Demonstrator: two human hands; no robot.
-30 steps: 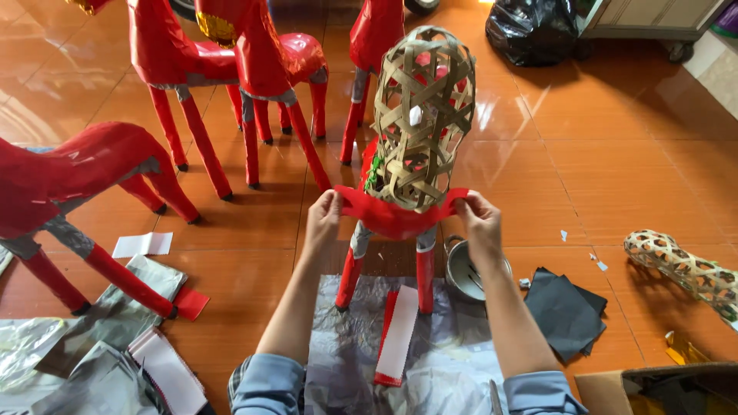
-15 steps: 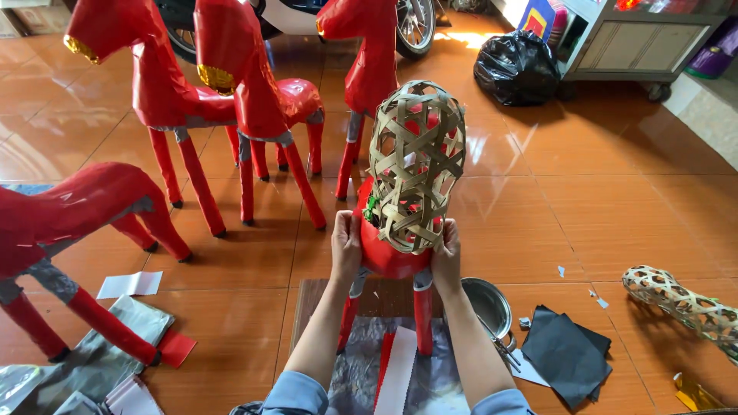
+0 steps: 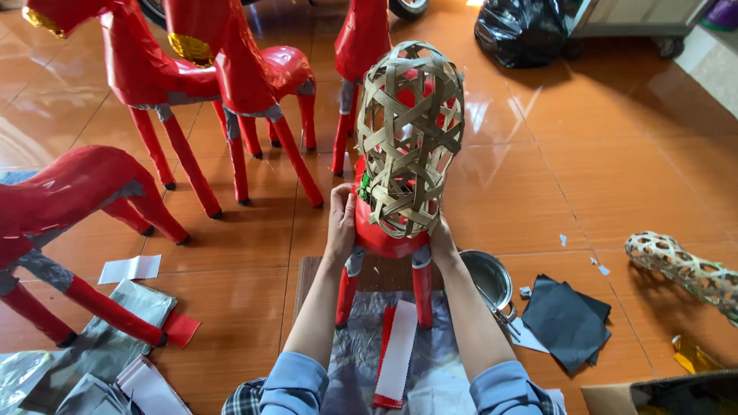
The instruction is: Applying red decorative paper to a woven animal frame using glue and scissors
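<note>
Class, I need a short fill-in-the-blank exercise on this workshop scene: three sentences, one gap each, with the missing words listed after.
1. Both hands, left hand and right hand, press against the ____ body of the horse figure.
2. The figure's upper part is an uncovered frame of woven ____ strips.
3. The metal bowl sits on the floor beside the person's ____ arm.

Missing words: red; bamboo; right

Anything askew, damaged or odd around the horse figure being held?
Yes: the held figure is half-covered, its woven bamboo frame bare above red wrapping. Paper scraps litter the floor, and the left horse's leg shows grey patches.
</note>
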